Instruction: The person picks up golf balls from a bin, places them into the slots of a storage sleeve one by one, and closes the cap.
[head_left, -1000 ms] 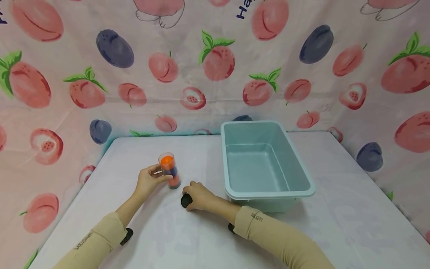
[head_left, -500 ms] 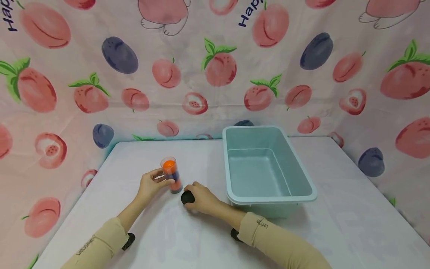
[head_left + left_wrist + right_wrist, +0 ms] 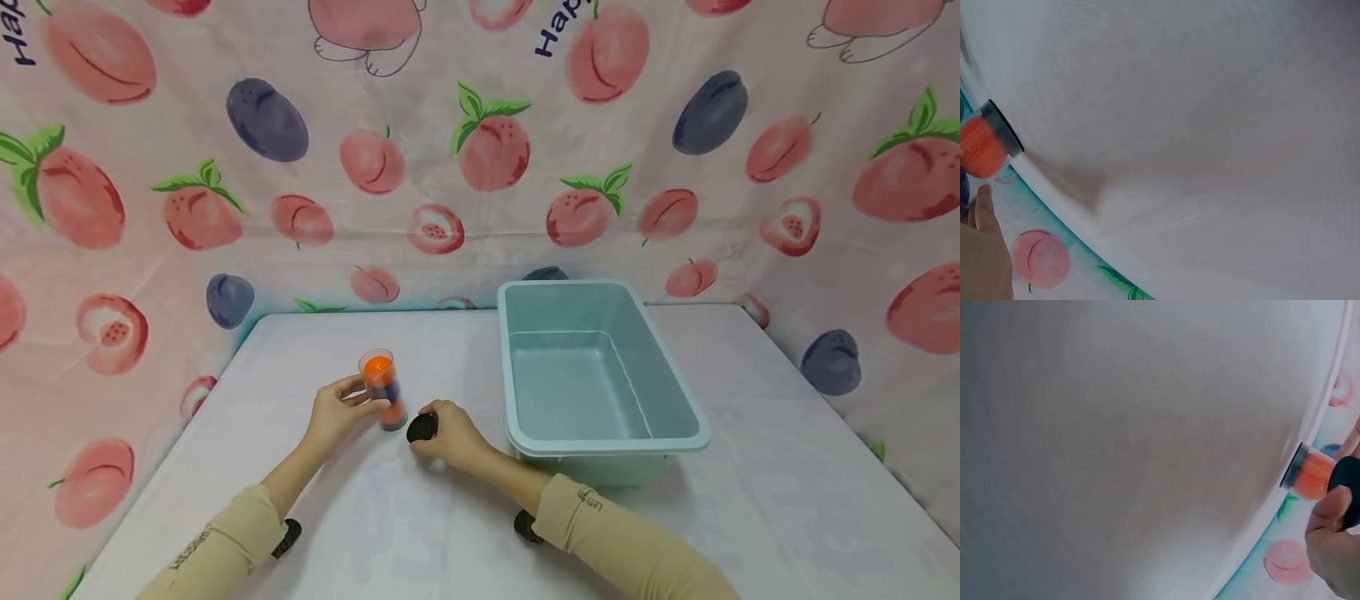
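Observation:
In the head view, a clear cylindrical container (image 3: 385,390) stands on the white-covered table left of centre. It holds balls stacked in a column: bright orange on top, dark blue in the middle, reddish orange at the bottom. My left hand (image 3: 333,415) grips its side between thumb and fingers; its mouth is uncovered. Just to the right, my right hand (image 3: 454,437) pinches a round black lid (image 3: 422,427) by its edge, tilted with one face toward the camera. The right wrist view shows the lid (image 3: 1349,487) overlapping the container (image 3: 1313,475).
A pale blue-green plastic basin (image 3: 607,445) stands on the table (image 3: 420,533) to the right, with nothing inside it. Behind and along the sides hangs a fruit-patterned cloth (image 3: 480,242). Dark wrist devices (image 3: 527,527) show beneath both sleeves.
My right hand has lifted the black lid slightly and turned it, so its face shows more. The left hand keeps its grip on the container. The head view tilted slightly upward earlier.

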Demonstrator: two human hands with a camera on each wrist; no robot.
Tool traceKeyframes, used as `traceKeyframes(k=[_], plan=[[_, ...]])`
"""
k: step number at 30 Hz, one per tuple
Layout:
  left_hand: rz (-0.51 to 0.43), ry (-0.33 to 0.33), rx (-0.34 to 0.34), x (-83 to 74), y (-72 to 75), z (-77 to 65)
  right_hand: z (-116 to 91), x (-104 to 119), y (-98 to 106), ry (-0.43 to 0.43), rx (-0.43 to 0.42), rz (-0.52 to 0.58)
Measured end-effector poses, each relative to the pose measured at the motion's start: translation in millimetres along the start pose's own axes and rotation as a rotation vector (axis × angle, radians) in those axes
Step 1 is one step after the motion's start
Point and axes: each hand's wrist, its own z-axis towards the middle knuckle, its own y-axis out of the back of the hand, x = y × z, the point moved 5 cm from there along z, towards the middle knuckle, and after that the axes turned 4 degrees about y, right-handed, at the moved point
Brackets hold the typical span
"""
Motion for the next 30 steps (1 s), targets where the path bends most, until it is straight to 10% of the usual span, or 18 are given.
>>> traceKeyframes(k=[13, 30], plan=[[0.005, -0.020, 0.011, -1.4, 1.3, 1.7, 3.9, 5.9, 1.0, -0.008, -0.040, 0.466], [0.006, -0.012, 0.031, -1.0, 0.7, -0.8, 12.3, 20.1, 9.8, 0.043, -0.221, 0.589]])
